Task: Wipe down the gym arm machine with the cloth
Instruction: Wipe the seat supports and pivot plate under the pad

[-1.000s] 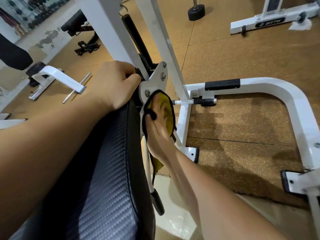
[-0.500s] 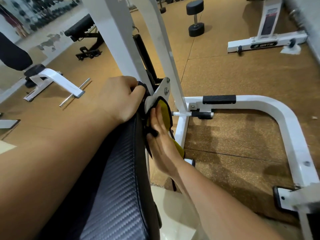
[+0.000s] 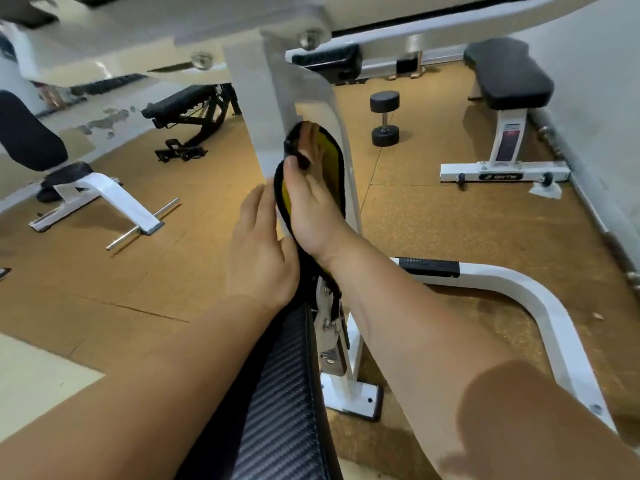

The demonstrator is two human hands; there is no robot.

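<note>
- R hand (image 3: 308,209): fingers straight, close together, pressing yellow cloth (image 3: 330,157) flat vs machine's white upright (image 3: 263,126).
- Cloth under fingers & palm.
- L hand (image 3: 259,251): fingers straight, touching upright's left side.

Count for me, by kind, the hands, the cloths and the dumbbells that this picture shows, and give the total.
Hands: 2, the left hand and the right hand
Cloths: 1, the yellow cloth under the right hand
Dumbbells: 1, the black dumbbell
Total: 4
</note>
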